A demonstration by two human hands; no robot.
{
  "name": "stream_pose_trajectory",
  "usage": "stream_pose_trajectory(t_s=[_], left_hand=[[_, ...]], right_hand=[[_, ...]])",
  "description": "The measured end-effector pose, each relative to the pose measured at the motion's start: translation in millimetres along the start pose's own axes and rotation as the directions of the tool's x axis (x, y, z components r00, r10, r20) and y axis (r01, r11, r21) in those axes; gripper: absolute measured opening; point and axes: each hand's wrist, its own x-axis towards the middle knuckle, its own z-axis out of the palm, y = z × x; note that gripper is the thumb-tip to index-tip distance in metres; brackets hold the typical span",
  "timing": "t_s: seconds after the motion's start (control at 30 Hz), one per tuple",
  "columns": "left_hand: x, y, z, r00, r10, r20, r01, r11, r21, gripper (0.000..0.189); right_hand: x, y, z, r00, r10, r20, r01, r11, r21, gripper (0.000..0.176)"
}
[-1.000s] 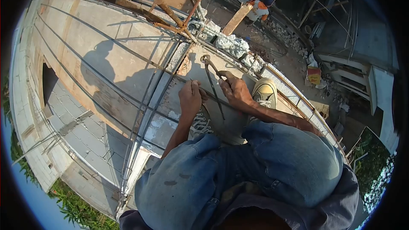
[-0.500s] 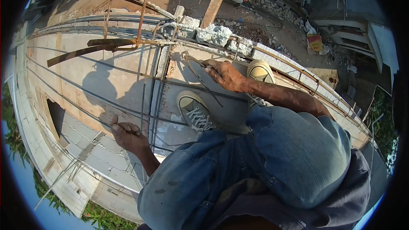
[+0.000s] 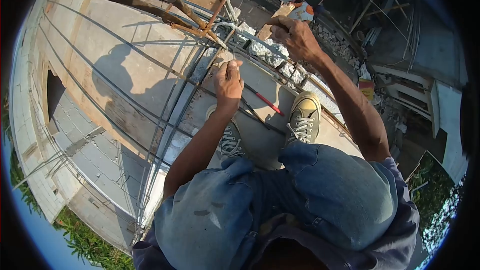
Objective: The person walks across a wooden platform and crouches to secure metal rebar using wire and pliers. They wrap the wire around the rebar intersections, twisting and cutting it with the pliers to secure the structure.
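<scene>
**Two hands at the rebar junction on a concrete beam top**

Head view. The person squats on the concrete beam top (image 3: 260, 140), with the left shoe (image 3: 231, 141) and right shoe (image 3: 304, 117) planted side by side, near the knees.

The left hand (image 3: 228, 82) reaches to the far side of the left shoe. Its grip is pinched together on a thin wire (image 3: 235, 66), just beside the point where the long steel bars (image 3: 125, 67) meet the rusty stirrup cage (image 3: 200, 17).

The right hand (image 3: 295, 35) is stretched farther out and to the right, above the white broken blocks (image 3: 265, 50) at the far edge of the beam. Its grip is curled closed, but the hand hides what it closes on.

A pair of red-handled pincers (image 3: 264, 101) lies loose on the beam top between the two shoes, near the left hand and touched by neither hand.

To the left, the formwork deck (image 3: 100, 30) carries the shadow of the person. Far below, beyond the right hand, another person in orange (image 3: 305, 10) stands on the ground.
</scene>
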Motion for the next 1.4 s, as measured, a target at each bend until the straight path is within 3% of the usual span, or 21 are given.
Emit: stream_pose_trajectory(t_s=[0.07, 0.13, 0.3, 0.4, 0.53, 0.57, 0.6, 0.87, 0.93, 1.0, 1.07, 1.13, 1.2, 1.23, 1.33, 1.4], left_hand=[[19, -10, 12, 0.996, -0.069, -0.049, 0.064, 0.993, -0.097, 0.032], [35, -19, 19, 0.993, -0.091, -0.078, 0.068, 0.964, -0.256, 0.033], [60, -27, 36, 0.987, -0.102, -0.128, 0.028, 0.878, -0.477, 0.039], [64, -33, 41, 0.989, -0.054, -0.137, -0.017, 0.882, -0.472, 0.042], [72, -29, 42, 0.994, -0.051, -0.099, -0.006, 0.862, -0.507, 0.039], [72, -29, 42, 0.995, -0.053, -0.080, 0.007, 0.872, -0.490, 0.040], [72, -30, 41, 0.995, -0.060, -0.076, 0.015, 0.874, -0.486, 0.040], [70, -30, 34, 0.999, -0.037, 0.035, 0.050, 0.831, -0.554, 0.034], [69, -30, 31, 0.995, -0.078, 0.063, 0.101, 0.778, -0.621, 0.031], [72, -32, 26, 0.993, -0.017, 0.113, 0.089, 0.740, -0.667, 0.029], [76, -35, 22, 0.960, 0.082, 0.268, 0.145, 0.673, -0.725, 0.028], [77, -35, 21, 0.955, 0.092, 0.283, 0.163, 0.636, -0.755, 0.026], [80, -34, 20, 0.936, 0.074, 0.344, 0.248, 0.551, -0.796, 0.025], [76, -29, 21, 0.941, 0.001, 0.338, 0.289, 0.513, -0.808, 0.024], [77, -28, 20, 0.948, -0.012, 0.317, 0.266, 0.575, -0.773, 0.026], [88, -43, 16, 0.965, -0.064, 0.255, 0.222, 0.719, -0.658, 0.029]], right_hand=[[29, 13, 5, 0.998, -0.030, 0.059, 0.034, 0.997, -0.074, 0.034], [50, 17, 14, 0.984, 0.033, 0.175, -0.043, 0.998, 0.053, 0.033], [81, 31, 56, 0.989, 0.016, 0.148, -0.061, 0.951, 0.303, 0.031], [88, 28, 67, 0.995, 0.009, 0.100, -0.035, 0.966, 0.257, 0.028], [92, 26, 63, 0.980, 0.090, 0.179, -0.135, 0.958, 0.253, 0.027], [90, 26, 62, 0.972, 0.107, 0.207, -0.179, 0.912, 0.370, 0.028], [89, 26, 62, 0.972, 0.114, 0.206, -0.186, 0.909, 0.373, 0.028], [73, 15, 67, 0.975, 0.198, 0.097, -0.219, 0.922, 0.319, 0.031], [71, 7, 63, 0.982, 0.153, 0.111, -0.180, 0.940, 0.290, 0.035], [73, 7, 62, 0.989, 0.080, 0.122, -0.113, 0.949, 0.294, 0.035], [83, 17, 68, 0.976, -0.003, 0.219, -0.078, 0.930, 0.359, 0.037], [90, 19, 65, 0.984, -0.055, 0.170, -0.022, 0.906, 0.422, 0.041], [101, 16, 50, 0.934, -0.010, 0.356, -0.081, 0.968, 0.238, 0.048], [101, -5, 36, 0.899, 0.112, 0.423, -0.176, 0.977, 0.117, 0.052], [103, 9, 49, 0.927, 0.042, 0.372, -0.137, 0.963, 0.231, 0.053], [96, -4, 46, 0.923, 0.126, 0.364, -0.251, 0.914, 0.318, 0.038]])
